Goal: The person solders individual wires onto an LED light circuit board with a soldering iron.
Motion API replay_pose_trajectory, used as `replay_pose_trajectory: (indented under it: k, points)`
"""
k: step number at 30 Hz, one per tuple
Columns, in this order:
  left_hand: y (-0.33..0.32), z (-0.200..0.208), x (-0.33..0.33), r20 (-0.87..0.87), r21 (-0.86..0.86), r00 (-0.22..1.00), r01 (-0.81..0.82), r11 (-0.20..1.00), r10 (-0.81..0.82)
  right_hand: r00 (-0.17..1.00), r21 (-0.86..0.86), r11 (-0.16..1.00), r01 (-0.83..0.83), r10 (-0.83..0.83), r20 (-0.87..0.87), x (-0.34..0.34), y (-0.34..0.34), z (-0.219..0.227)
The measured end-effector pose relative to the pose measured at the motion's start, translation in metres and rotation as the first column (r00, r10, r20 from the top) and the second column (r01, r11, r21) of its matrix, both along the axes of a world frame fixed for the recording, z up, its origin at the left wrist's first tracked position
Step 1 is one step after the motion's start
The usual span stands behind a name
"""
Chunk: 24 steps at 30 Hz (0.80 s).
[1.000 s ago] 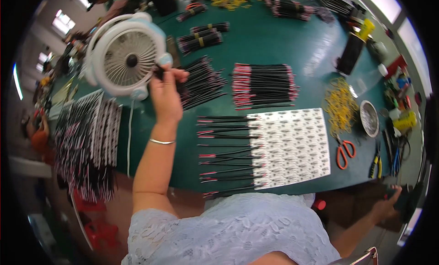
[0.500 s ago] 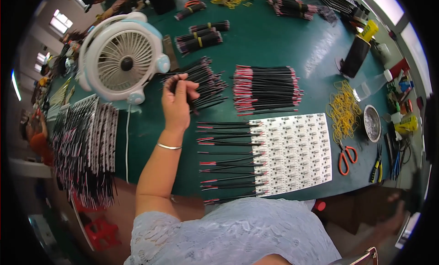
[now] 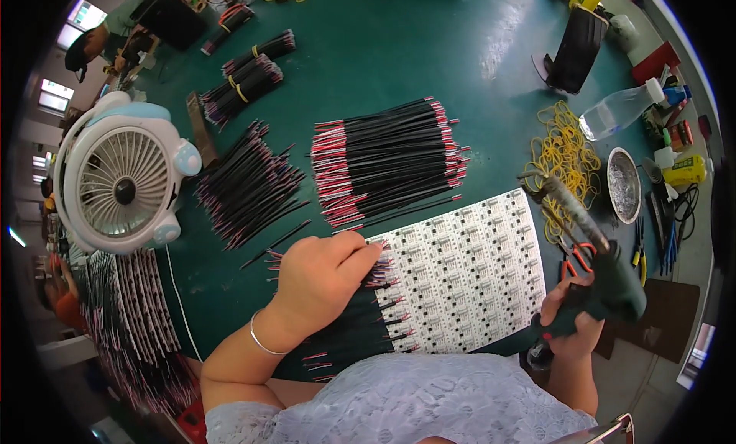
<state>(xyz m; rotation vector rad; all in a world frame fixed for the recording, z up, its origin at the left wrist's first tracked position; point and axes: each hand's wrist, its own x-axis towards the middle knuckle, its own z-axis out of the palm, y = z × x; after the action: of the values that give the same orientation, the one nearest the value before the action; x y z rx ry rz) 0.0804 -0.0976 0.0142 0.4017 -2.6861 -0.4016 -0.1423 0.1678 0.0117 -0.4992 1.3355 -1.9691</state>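
A white sheet of circuit boards [image 3: 471, 271] lies at the table's front edge, with black wires [image 3: 349, 329] along its left side. My left hand [image 3: 322, 279] is closed in a pinch at the sheet's upper left corner, on the end of a wire whose tip the fingers hide. My right hand [image 3: 573, 329] grips a dark green soldering gun [image 3: 617, 291], its metal nozzle pointing up and left over the sheet's right edge. Beyond the sheet lies a row of black wires with red and white ends [image 3: 395, 157]. A looser wire pile [image 3: 249, 183] sits to its left.
A white fan [image 3: 123, 183] stands at the left, near hanging strips of wired boards [image 3: 130, 314]. On the right are yellow rubber bands [image 3: 566, 149], a metal bowl [image 3: 623, 185], orange-handled scissors [image 3: 579, 256], a plastic bottle [image 3: 621, 111] and pliers [image 3: 639, 249]. Tied wire bundles [image 3: 245, 84] lie farther back.
My left hand has come from the loose wire pile to the sheet's left edge. My right hand, now holding the soldering gun, has come up beside the sheet. The view has shifted.
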Motion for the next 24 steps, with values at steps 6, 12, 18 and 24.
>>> replay_pose_trajectory:
  k: [6, 12, 18, 24]
  points:
    - [-0.001, -0.016, -0.015, 0.130, 0.012, 0.990, 0.060, 0.998, -0.061, 0.974, 0.306, 0.929, -0.210, 0.170, 0.153, 0.007, -0.005, -0.006]
    - [0.007, -0.018, -0.030, 0.080, 0.008, 0.995, 0.055, 0.998, -0.056, 0.965, 0.227, 0.954, -0.195, 0.146, 0.216, 0.015, -0.013, -0.014]
    - [0.010, -0.030, -0.034, 0.089, 0.022, 0.995, 0.045, 0.999, -0.046, 0.909, 0.531, 0.806, -0.259, 0.390, -0.149, 0.012, 0.008, -0.013]
    - [0.000, -0.018, -0.026, 0.052, 0.020, 0.999, 0.010, 1.000, -0.011, 0.753, 0.559, 0.749, -0.357, 0.584, -0.302, 0.009, 0.001, -0.014]
